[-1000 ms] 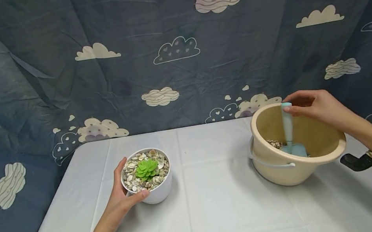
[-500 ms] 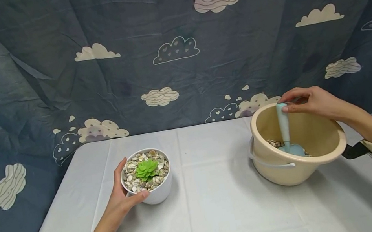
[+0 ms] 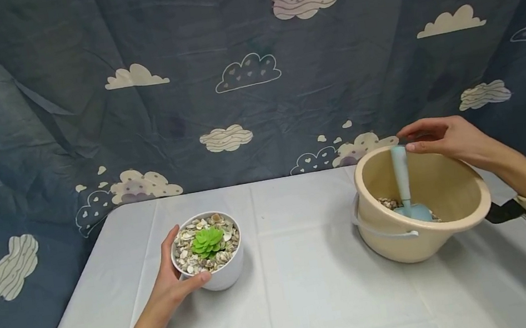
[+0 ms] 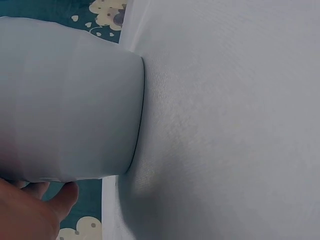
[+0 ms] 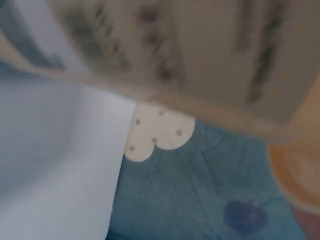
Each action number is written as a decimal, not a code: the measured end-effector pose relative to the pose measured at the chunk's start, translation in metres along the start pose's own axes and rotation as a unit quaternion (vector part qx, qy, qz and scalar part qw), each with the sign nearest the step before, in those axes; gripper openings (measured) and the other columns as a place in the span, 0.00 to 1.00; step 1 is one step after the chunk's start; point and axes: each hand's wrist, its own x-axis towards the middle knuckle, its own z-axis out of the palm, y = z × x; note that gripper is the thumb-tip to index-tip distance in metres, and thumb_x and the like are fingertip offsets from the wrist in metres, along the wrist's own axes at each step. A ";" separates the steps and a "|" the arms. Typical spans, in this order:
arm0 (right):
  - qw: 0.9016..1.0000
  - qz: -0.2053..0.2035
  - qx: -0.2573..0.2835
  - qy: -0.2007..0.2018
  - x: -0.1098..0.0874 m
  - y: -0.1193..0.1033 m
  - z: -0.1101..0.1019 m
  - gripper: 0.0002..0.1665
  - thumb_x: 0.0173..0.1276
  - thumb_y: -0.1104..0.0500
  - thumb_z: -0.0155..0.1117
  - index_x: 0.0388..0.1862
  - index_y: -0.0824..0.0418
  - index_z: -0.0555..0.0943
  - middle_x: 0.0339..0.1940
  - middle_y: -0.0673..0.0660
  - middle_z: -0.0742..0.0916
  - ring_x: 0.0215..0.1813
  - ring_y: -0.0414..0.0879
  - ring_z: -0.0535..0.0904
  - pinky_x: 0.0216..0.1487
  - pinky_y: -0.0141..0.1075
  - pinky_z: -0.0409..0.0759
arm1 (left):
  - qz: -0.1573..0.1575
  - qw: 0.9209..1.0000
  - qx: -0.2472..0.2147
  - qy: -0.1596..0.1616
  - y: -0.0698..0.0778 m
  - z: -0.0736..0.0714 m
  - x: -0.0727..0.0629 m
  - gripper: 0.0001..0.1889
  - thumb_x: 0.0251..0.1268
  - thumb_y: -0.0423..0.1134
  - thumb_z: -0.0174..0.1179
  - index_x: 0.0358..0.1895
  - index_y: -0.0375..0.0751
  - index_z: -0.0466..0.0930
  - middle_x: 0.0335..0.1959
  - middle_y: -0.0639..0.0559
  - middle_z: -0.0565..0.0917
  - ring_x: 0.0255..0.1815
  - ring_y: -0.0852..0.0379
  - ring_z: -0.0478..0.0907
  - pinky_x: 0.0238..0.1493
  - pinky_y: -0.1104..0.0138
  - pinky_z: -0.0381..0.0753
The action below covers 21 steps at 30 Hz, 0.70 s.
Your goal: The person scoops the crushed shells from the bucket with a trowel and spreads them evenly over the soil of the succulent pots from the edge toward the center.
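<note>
On the left of the head view, a white flowerpot (image 3: 228, 272) holds a bright green succulent (image 3: 207, 241) bedded in small shells (image 3: 187, 256). My left hand (image 3: 174, 283) grips its side, thumb at the front and fingers round the far left. The left wrist view shows the pot's smooth wall (image 4: 75, 100) up close, fingers underneath. To the right stands a cream bucket (image 3: 400, 243) with shells (image 3: 389, 203) inside. A light blue trowel (image 3: 401, 172) stands in it, blade down in the shells. My right hand (image 3: 451, 140) hovers at the trowel's handle top, fingers loose around no part of it.
The bucket's pale carrying handle (image 3: 384, 234) hangs down on its front left. A white cloth (image 3: 311, 291) covers the table, and a dark blue cloud-print curtain (image 3: 255, 109) hangs behind. In the right wrist view, the bucket's printed side (image 5: 210, 55) looms blurred and close.
My right hand first tilts the trowel's handle leftward, then lets go and draws slightly up and right. The trowel stays standing in the bucket. My left hand and the pot keep their place.
</note>
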 end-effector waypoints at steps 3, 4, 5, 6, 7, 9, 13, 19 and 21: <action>1.000 -0.012 0.018 0.008 -0.004 -0.004 0.001 0.25 0.70 0.51 0.65 0.64 0.54 0.77 0.52 0.42 0.83 0.48 0.36 0.80 0.43 0.28 0.80 | -0.003 1.000 0.001 -0.001 0.000 -0.001 -0.001 0.56 0.53 0.34 0.70 0.79 0.55 0.38 0.78 0.40 0.47 0.76 0.41 0.48 0.69 0.39 0.46; 0.999 -0.018 0.025 0.010 -0.005 -0.006 0.002 0.25 0.70 0.52 0.65 0.64 0.54 0.77 0.52 0.41 0.83 0.49 0.35 0.80 0.44 0.28 0.81 | -0.002 1.000 -0.001 -0.001 0.001 -0.002 -0.001 0.56 0.53 0.34 0.70 0.79 0.55 0.38 0.78 0.41 0.47 0.75 0.41 0.48 0.70 0.39 0.46; 0.999 -0.024 0.034 0.009 -0.007 -0.008 0.003 0.25 0.71 0.54 0.65 0.65 0.55 0.77 0.53 0.42 0.83 0.50 0.35 0.80 0.44 0.28 0.81 | 0.000 1.000 -0.002 -0.003 0.001 -0.003 -0.002 0.56 0.54 0.33 0.70 0.80 0.55 0.39 0.78 0.41 0.47 0.76 0.42 0.48 0.70 0.40 0.46; 0.999 -0.032 0.043 0.009 -0.010 -0.011 0.005 0.25 0.71 0.55 0.65 0.65 0.55 0.76 0.54 0.43 0.83 0.51 0.35 0.79 0.44 0.27 0.80 | 0.003 1.000 -0.002 -0.005 0.002 -0.004 -0.001 0.55 0.54 0.33 0.69 0.80 0.54 0.39 0.78 0.41 0.47 0.76 0.42 0.47 0.70 0.40 0.45; 0.998 -0.038 0.053 0.008 -0.013 -0.013 0.006 0.25 0.71 0.56 0.65 0.66 0.56 0.76 0.55 0.45 0.83 0.52 0.35 0.79 0.45 0.27 0.80 | 0.005 1.000 -0.002 -0.007 0.002 -0.005 -0.001 0.54 0.55 0.33 0.68 0.80 0.54 0.39 0.78 0.42 0.46 0.76 0.43 0.46 0.70 0.40 0.45; 0.996 -0.054 0.067 0.008 -0.018 -0.018 0.009 0.26 0.71 0.59 0.65 0.66 0.57 0.75 0.57 0.48 0.82 0.54 0.36 0.79 0.47 0.25 0.79 | 0.012 1.000 0.000 -0.014 0.005 -0.008 -0.001 0.51 0.59 0.33 0.66 0.80 0.52 0.41 0.78 0.44 0.45 0.77 0.44 0.44 0.71 0.40 0.44; 0.993 -0.078 0.091 0.011 -0.032 -0.031 0.015 0.27 0.70 0.62 0.64 0.67 0.58 0.73 0.60 0.53 0.81 0.57 0.38 0.78 0.49 0.23 0.77 | 0.036 0.999 0.016 -0.022 0.016 -0.017 0.001 0.41 0.68 0.34 0.60 0.79 0.48 0.46 0.79 0.48 0.48 0.78 0.46 0.41 0.72 0.40 0.43; 0.990 -0.103 0.093 0.016 -0.049 -0.059 0.028 0.25 0.72 0.63 0.61 0.67 0.58 0.73 0.60 0.54 0.80 0.59 0.40 0.77 0.51 0.23 0.75 | 0.083 0.994 0.071 -0.005 0.048 -0.029 0.009 0.33 0.73 0.35 0.56 0.77 0.46 0.53 0.75 0.48 0.59 0.76 0.47 0.51 0.71 0.41 0.49; 0.991 -0.104 0.086 0.024 -0.052 -0.070 0.034 0.25 0.73 0.62 0.60 0.68 0.56 0.74 0.61 0.54 0.80 0.59 0.39 0.76 0.52 0.21 0.74 | 0.095 0.990 0.100 0.006 0.061 -0.030 0.013 0.33 0.73 0.37 0.57 0.77 0.46 0.54 0.74 0.47 0.61 0.75 0.47 0.53 0.71 0.42 0.51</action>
